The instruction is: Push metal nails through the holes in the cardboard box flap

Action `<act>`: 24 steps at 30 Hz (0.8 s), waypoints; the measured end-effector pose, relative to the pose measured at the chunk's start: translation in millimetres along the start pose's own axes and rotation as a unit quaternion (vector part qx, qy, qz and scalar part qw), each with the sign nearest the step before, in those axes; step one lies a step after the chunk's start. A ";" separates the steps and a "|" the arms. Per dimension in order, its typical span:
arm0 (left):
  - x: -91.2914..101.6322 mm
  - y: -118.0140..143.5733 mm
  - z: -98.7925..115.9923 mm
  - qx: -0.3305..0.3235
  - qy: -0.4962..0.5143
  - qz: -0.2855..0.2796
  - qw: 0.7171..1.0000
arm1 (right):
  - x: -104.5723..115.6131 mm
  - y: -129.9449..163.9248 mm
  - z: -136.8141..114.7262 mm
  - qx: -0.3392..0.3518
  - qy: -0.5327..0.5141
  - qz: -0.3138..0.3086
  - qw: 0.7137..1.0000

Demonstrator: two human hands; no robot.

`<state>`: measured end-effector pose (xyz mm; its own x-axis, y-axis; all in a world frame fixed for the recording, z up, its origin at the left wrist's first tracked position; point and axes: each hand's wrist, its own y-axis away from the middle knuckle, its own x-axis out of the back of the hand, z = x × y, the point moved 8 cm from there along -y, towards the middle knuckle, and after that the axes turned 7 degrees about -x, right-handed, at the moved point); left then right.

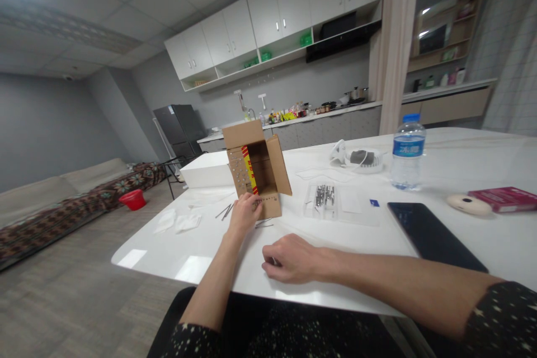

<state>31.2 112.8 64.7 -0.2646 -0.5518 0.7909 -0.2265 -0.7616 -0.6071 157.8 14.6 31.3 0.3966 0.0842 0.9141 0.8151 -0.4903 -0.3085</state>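
Left hand (pixel 244 212) grips cardboard box (pixel 255 176) near counter (pixel 201 251) left edge; right hand (pixel 291 260) curled shut, resting at near edge.

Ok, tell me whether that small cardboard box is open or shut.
Open. The cardboard box stands on the white table with its flaps spread, its dark inside facing the camera. The left hand steadies its lower front edge.

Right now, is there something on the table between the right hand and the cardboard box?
Only a few thin metal pins lie between the right hand and the cardboard box. The left hand touches the box's lower front.
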 end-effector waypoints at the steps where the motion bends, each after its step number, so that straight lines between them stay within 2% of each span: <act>1: 0.1 0.2 0.3 0.000 -0.002 -0.001 1.000 | 0.3 -0.1 -0.1 0.001 0.001 0.003 1.000; 11: 6.9 3.5 8.6 -0.005 0.019 -0.015 1.000 | 0.0 -0.3 -0.3 0.004 0.005 0.003 1.000; 16: -2.7 6.8 18.5 -0.047 0.070 -0.074 0.994 | -0.8 -0.3 0.4 -0.001 0.005 0.001 1.000; 24: -19.7 14.7 15.5 -0.036 0.114 -0.145 0.982 | -1.3 0.0 1.3 0.000 0.000 0.005 1.000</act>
<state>47.5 107.1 41.4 -0.3802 -0.2175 0.8990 -0.3880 -0.8448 -0.3685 157.8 15.6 29.7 0.4049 0.0784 0.9110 0.8111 -0.4907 -0.3182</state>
